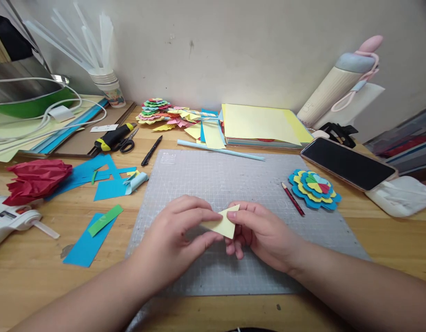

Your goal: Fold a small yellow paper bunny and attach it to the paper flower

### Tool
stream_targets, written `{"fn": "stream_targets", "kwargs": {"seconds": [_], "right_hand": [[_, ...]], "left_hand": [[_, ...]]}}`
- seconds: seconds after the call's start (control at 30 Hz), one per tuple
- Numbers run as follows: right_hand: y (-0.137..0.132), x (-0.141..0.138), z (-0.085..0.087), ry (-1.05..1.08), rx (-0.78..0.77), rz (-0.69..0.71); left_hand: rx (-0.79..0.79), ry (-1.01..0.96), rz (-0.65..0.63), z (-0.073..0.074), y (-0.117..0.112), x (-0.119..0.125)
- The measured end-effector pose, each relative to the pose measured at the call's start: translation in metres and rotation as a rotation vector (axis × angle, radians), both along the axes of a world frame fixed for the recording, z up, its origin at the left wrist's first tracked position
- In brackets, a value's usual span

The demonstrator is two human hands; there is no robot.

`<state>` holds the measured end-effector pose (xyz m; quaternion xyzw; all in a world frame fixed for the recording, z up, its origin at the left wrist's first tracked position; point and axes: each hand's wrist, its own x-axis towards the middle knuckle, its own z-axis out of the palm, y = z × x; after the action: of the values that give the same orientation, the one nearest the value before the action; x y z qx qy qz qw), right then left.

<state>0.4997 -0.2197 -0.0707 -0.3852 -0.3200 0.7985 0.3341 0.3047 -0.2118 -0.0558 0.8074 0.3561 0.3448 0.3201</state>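
Observation:
A small pale yellow piece of paper, folded to a triangle, is held between both hands above the grey cutting mat. My left hand pinches its left part between thumb and fingers. On its right side, the thumb of my right hand presses the paper against the fingers behind it. To the right on the mat lie a short red pencil and a layered paper flower in blue, yellow, green and red.
Blue paper scraps, crumpled red paper and a glue gun lie left. Behind are scissors, a black pen, a blue paper tube and a paper stack. A phone leans at right.

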Motion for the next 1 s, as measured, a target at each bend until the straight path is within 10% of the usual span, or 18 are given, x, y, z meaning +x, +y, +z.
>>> {"fn": "stream_targets", "kwargs": {"seconds": [0.57,1.0], "right_hand": [[-0.0003,-0.0006,-0.0024,-0.004,0.025,0.042],[-0.0023,-0.0030,-0.0045,-0.127,0.064,0.002]], "left_hand": [[0.156,0.115,-0.018,-0.0031,-0.0014,-0.0017],[-0.253,0.005,0.091,0.0013,0.0004,0.0019]]}}
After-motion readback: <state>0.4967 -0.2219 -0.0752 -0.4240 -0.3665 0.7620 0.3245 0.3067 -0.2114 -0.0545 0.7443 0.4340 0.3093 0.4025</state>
